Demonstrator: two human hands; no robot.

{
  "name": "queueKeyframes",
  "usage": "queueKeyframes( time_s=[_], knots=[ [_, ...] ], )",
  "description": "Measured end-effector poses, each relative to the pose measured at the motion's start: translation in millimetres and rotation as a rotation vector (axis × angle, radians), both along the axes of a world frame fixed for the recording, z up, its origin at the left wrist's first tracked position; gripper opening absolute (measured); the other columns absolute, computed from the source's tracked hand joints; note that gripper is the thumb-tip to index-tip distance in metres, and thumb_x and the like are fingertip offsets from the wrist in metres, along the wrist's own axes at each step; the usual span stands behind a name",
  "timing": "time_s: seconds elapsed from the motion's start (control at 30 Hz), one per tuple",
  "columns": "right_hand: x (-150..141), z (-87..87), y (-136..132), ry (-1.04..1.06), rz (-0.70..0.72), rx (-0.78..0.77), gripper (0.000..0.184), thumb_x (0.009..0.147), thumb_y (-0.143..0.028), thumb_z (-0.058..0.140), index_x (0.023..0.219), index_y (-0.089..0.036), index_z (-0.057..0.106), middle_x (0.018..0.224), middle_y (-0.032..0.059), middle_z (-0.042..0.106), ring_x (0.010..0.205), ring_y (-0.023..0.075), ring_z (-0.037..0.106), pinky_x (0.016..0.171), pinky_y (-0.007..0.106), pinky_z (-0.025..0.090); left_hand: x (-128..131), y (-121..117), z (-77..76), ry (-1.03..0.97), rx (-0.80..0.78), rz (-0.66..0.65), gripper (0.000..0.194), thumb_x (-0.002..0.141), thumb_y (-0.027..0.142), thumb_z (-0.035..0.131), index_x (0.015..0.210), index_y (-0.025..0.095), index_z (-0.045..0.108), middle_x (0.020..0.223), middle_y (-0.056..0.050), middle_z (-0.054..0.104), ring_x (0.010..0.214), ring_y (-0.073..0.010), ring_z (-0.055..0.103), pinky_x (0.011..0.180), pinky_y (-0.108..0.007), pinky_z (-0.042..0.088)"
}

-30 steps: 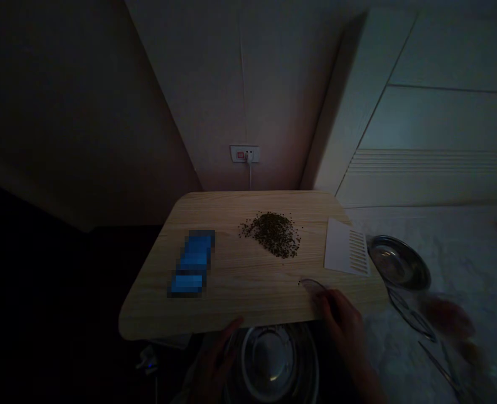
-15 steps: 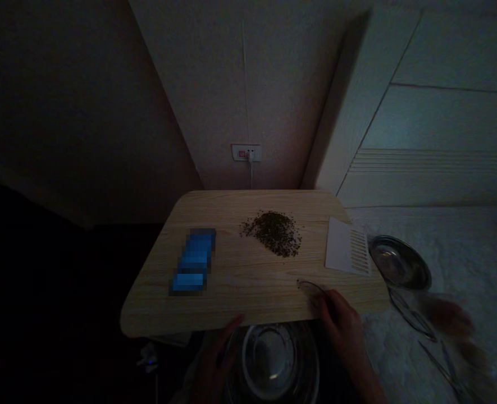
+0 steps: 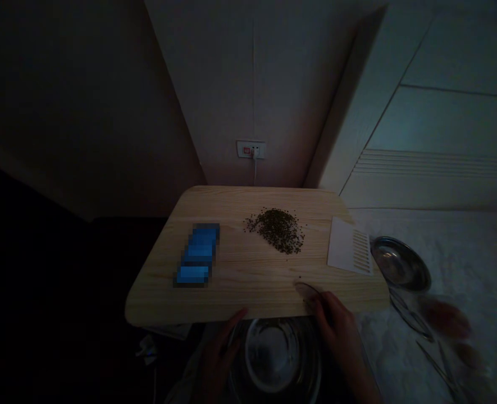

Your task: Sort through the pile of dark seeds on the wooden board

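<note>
Tool (image 3: pixel 311 287) in the right grip (image 3: pixel 334 321), heap of dark grains (image 3: pixel 279 229) beyond it

Nearest is a round, shiny basin (image 3: pixel 311 365), low between the two grips and just in front of the surface (image 3: pixel 240 275). The left grip (image 3: pixel 218 348) is at the basin's left side, its forefinger reaching the surface's front edge; it is too dark to tell whether it clasps the rim. The right grip hangs over the same edge, fingers closed together on the tool, a thin, dark, curved piece that points forward and left over the wood. One lone grain (image 3: pixel 300 276) lies just past the tool's tip.

Well to the right of the right grip, on white cloth (image 3: pixel 387 350), are a slim pointed implement (image 3: pixel 436 363) and a blurred reddish object (image 3: pixel 446 318).

Ahead of the left grip and a little left, a blue rectangle (image 3: pixel 200 249), blurred into blocks, lies on the surface. Ahead of the right grip and slightly right is a flat white plate (image 3: pixel 341 247) with slots along its right side; farther right, beside the surface, sits a metal bowl (image 3: pixel 400 269).

The heap is ahead and left of the right grip, with loose grains straggling around it. Farthest ahead, a wall socket (image 3: pixel 251 149) carries a white plug and cord.
</note>
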State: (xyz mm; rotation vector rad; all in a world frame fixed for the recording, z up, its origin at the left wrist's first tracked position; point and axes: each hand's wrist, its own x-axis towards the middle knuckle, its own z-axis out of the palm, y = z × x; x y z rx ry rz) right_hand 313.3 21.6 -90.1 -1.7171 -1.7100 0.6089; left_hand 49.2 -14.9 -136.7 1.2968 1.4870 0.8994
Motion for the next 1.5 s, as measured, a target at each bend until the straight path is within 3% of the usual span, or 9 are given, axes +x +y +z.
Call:
queueKeyframes(
  time_s=[0.27, 0.5, 0.67, 0.8, 1.13, 1.5],
  knots=[
    [-23.6, 0.8, -18.5, 0.071, 0.106, -0.022, 0.015, 0.088, -0.027, 0.042, 0.084, -0.020, 0.054, 0.076, 0.0016, 0.060, 0.069, 0.0152, 0.057, 0.063, 0.023, 0.043, -0.2, 0.1, -8.0, 0.004, 0.017, -0.015, 0.039, 0.085, 0.021, 0.046, 0.122, 0.029, 0.054, 0.130, 0.000, 0.056, 0.125, -0.0218, 0.043, 0.106, -0.041, 0.031],
    [-16.8, 7.3, -16.9, 0.120, -0.028, -0.022, 0.018, 0.088, -0.031, 0.042, 0.083, -0.020, 0.055, 0.076, 0.0017, 0.062, 0.069, 0.0162, 0.058, 0.063, 0.024, 0.043, 0.2, -0.9, -8.2, 0.021, 0.020, -0.024, 0.038, 0.085, 0.022, 0.045, 0.122, 0.029, 0.054, 0.130, 0.000, 0.056, 0.125, -0.0226, 0.044, 0.106, -0.043, 0.030],
    [1.0, 6.7, -3.8, 0.063, -0.191, 0.023, 0.020, 0.088, -0.034, 0.042, 0.089, -0.021, 0.056, 0.086, 0.0036, 0.063, 0.079, 0.0187, 0.058, 0.070, 0.027, 0.043, -2.8, 0.8, -11.7, 0.034, 0.038, -0.035, 0.039, 0.084, 0.023, 0.047, 0.122, 0.029, 0.054, 0.130, -0.001, 0.056, 0.124, -0.0234, 0.045, 0.106, -0.045, 0.030],
    [6.1, 5.6, 5.2, 0.003, -0.239, 0.049, 0.022, 0.088, -0.035, 0.041, 0.089, -0.020, 0.057, 0.086, 0.0046, 0.063, 0.079, 0.0196, 0.058, 0.070, 0.029, 0.042, -2.5, 1.4, -10.6, 0.032, 0.034, -0.031, 0.039, 0.084, 0.023, 0.047, 0.122, 0.031, 0.053, 0.130, 0.001, 0.055, 0.125, -0.0226, 0.044, 0.106, -0.043, 0.029],
    [-9.2, 5.2, 21.3, -0.010, -0.176, 0.067, 0.025, 0.090, -0.036, 0.038, 0.088, -0.019, 0.057, 0.083, 0.0057, 0.063, 0.077, 0.0191, 0.058, 0.069, 0.028, 0.042, -2.1, 1.0, -11.0, -0.004, 0.039, -0.016, 0.038, 0.083, 0.022, 0.049, 0.120, 0.029, 0.057, 0.128, 0.001, 0.058, 0.123, -0.0216, 0.046, 0.105, -0.038, 0.032],
    [-11.7, 1.0, 21.8, -0.007, -0.141, 0.067, 0.028, 0.091, -0.037, 0.037, 0.089, -0.018, 0.057, 0.085, 0.0067, 0.064, 0.076, 0.0188, 0.059, 0.069, 0.028, 0.044, -0.5, 1.1, -6.8, 0.009, 0.016, -0.028, 0.039, 0.085, 0.022, 0.046, 0.122, 0.028, 0.054, 0.131, 0.000, 0.055, 0.125, -0.0228, 0.043, 0.107, -0.043, 0.028]
  ],
)
